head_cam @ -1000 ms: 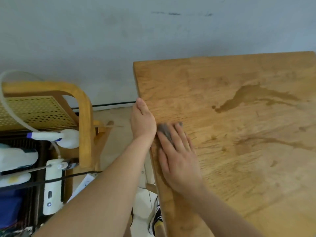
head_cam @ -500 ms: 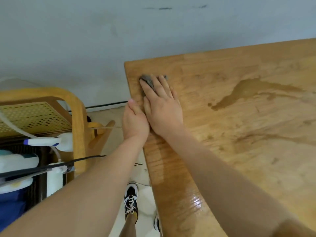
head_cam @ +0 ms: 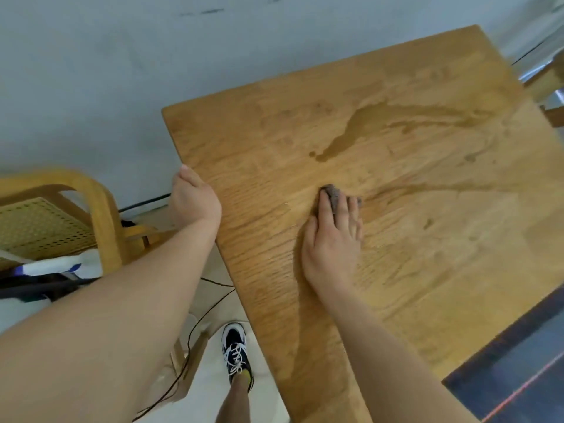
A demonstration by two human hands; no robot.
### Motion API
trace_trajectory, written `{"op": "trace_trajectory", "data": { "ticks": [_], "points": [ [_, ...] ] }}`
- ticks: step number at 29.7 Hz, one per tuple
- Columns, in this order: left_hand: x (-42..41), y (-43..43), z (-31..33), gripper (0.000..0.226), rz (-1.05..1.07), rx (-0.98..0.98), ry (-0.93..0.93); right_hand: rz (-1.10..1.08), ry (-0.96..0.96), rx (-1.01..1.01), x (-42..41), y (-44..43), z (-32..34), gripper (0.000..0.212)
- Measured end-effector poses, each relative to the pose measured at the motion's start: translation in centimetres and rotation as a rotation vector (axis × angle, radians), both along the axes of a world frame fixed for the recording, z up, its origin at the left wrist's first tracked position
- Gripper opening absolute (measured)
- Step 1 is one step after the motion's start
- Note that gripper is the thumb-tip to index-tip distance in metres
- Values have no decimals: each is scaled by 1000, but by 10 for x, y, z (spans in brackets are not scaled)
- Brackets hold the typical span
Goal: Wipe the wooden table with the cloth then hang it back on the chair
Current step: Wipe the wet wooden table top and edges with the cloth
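The wooden table (head_cam: pixel 427 239) fills the right of the view, with dark wet streaks across its far half. My right hand (head_cam: pixel 334 242) lies flat on the tabletop near its middle and presses a small grey cloth (head_cam: pixel 335 193), which shows only past my fingertips. My left hand (head_cam: pixel 193 199) grips the table's left edge, fingers curled under it. The wooden chair (head_cam: pixel 100 215) with a woven cane seat stands to the left of the table.
A grey wall (head_cam: pixel 122 71) runs behind the table. White bottles and a dark cable (head_cam: pixel 195 331) lie near the chair and on the pale floor. My shoe (head_cam: pixel 236 352) stands by the table's near-left side. A dark rug (head_cam: pixel 518 361) is at the lower right.
My right hand slid the cloth from the table's far left corner toward its middle. My left hand kept its hold on the left edge. The camera swung right and tilted.
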State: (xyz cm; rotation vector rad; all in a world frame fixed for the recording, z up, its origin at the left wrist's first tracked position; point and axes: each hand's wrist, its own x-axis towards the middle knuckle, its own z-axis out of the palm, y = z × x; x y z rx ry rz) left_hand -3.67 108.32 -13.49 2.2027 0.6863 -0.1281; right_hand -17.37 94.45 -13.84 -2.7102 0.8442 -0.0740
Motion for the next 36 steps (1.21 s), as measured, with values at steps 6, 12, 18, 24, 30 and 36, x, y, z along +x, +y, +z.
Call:
{"op": "trace_trajectory", "data": {
  "ticks": [6,12,18,24,30,36],
  "points": [
    [-30,-2,14,48,-440,326,-179,462,-21,-44,14,-26,1,46],
    [-59,-30,-5,54,-826,532,-181,118,22,-24,56,-92,1,47],
    [-58,-32,-10,54,-818,576,-208,9,-6,51,114,-94,2,49],
    [-61,-33,-5,63,-809,561,-211,505,-47,32,-9,-28,6,45],
    [-58,-31,-6,62,-810,557,-221,303,1,-32,50,-71,1,48],
    [-58,-31,-5,59,-738,452,-283,369,-85,25,62,2,-2,46]
  ]
}}
